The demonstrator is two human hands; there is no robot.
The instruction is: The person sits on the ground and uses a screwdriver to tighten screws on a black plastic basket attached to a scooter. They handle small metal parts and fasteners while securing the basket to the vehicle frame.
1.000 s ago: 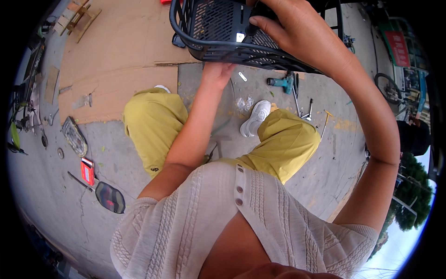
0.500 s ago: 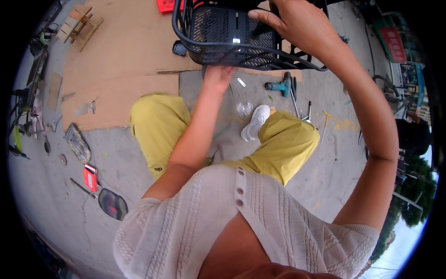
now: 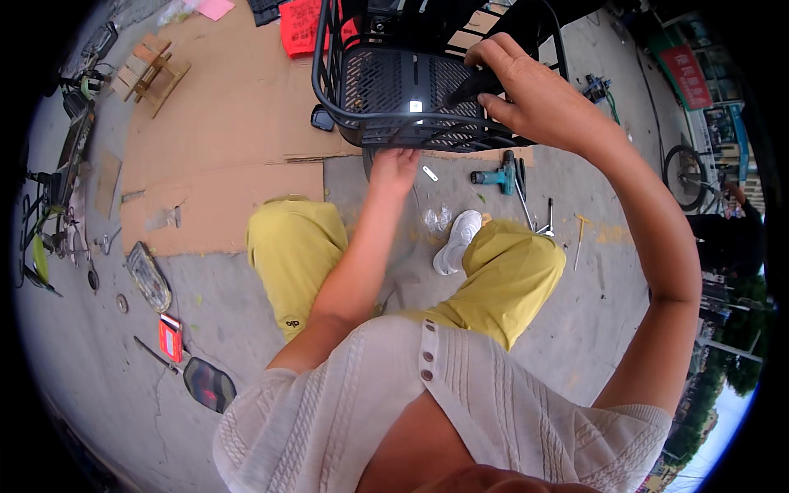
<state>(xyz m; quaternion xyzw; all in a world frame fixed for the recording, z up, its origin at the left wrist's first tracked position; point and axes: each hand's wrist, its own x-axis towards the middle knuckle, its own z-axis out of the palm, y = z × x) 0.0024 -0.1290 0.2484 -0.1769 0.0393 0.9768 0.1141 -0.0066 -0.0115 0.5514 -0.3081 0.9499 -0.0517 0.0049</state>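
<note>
Since the earlier frame, the black basket (image 3: pixel 374 82) appears lower in view, now at top centre. The left hand (image 3: pixel 395 170) reaches under its near edge, seemingly supporting it; hidden fingertips mean I cannot tell its grip. The right hand (image 3: pixel 526 94) curls around a black handle (image 3: pixel 478 85), perhaps guiding it; tightness is unclear. Cardboard (image 3: pixel 238 99) covers concrete (image 3: pixel 222 300) at left; outdoors, rightward, lie a drill (image 3: pixel 495 177) and, farther off, a bicycle (image 3: pixel 694 175).
</note>
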